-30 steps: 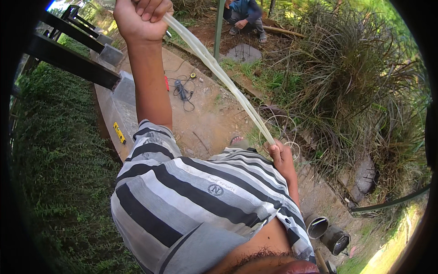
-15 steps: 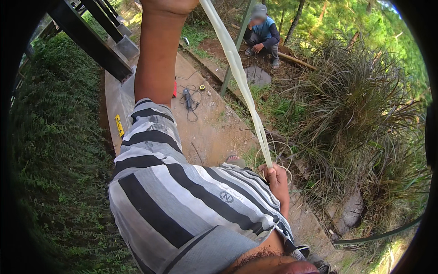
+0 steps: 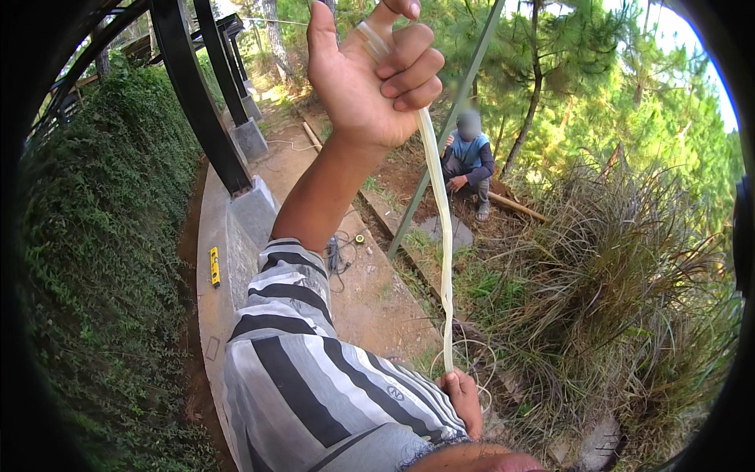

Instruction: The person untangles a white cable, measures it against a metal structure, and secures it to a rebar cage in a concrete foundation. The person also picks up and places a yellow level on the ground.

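Observation:
My left hand (image 3: 377,86) is raised at the top of the view, palm toward me. Its fingers curl around a pale translucent plastic hose (image 3: 445,244), while the thumb points up, apart from them. From there the hose runs down, almost straight, to my right hand (image 3: 464,397), low and right of my striped shirt. That hand is closed on the hose, its thumb on top. Loose loops of thin pale tube (image 3: 491,355) hang beside the right hand; whether they belong to the same length I cannot tell.
A person (image 3: 469,161) squats beyond a slanting green post (image 3: 440,145). Black steel posts (image 3: 206,110) on concrete footings rise at left, by a leafy hedge (image 3: 110,259). A yellow spirit level (image 3: 214,267), a corded tool (image 3: 336,253) and a tape measure (image 3: 359,239) lie on the concrete path.
The view has tilted up, so my left hand now shows whole with the hose in its fingers. My right hand appears lower in the picture, still gripping the hose.

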Tool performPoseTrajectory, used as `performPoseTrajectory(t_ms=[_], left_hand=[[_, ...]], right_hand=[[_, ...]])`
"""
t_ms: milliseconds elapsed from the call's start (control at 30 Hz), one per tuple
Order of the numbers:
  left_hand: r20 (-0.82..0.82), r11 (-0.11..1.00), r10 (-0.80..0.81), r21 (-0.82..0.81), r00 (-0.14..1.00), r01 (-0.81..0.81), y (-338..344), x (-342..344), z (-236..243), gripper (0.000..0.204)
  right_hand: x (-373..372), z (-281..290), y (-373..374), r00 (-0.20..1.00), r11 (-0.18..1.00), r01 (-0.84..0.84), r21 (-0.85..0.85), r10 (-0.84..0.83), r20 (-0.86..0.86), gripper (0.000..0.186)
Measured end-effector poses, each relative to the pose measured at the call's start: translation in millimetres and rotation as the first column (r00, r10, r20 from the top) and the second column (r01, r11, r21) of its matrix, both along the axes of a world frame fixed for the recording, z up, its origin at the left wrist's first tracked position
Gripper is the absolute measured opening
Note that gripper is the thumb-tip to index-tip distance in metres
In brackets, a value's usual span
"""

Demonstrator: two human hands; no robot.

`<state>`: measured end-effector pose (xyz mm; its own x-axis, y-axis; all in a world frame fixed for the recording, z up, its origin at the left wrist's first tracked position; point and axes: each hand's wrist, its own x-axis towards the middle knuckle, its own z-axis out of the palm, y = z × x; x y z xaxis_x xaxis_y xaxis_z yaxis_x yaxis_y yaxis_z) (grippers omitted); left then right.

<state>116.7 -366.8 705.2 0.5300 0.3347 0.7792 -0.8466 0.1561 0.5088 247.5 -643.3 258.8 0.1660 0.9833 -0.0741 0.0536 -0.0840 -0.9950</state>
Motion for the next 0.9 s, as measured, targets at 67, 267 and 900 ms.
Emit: performPoseTrajectory(t_ms=[67, 267, 900], left_hand=[[-0.030, 0.997, 0.033, 0.068, 0.999, -0.031, -0.9, 0.2, 2.0, 0.045], [-0.039, 0.977, -0.088, 0.191, 0.995, 0.094, 22.1, 4.1, -4.7, 0.035], [0.051, 0.994, -0.005, 0.107, 0.999, 0.000, 35.8, 4.8, 22.6, 0.023]], right_hand=[[0.4, 7.7, 0.2, 0.999, 1.000, -0.019, -0.003, 0.020, 0.036, 0.042], [1.0, 20.3, 2.7, 0.994, 0.999, -0.031, -0.017, 0.033, 0.103, 0.039], [9.0, 3.6, -4.1, 0.993, 0.993, 0.111, 0.049, -0.108, -0.054, 0.050]])
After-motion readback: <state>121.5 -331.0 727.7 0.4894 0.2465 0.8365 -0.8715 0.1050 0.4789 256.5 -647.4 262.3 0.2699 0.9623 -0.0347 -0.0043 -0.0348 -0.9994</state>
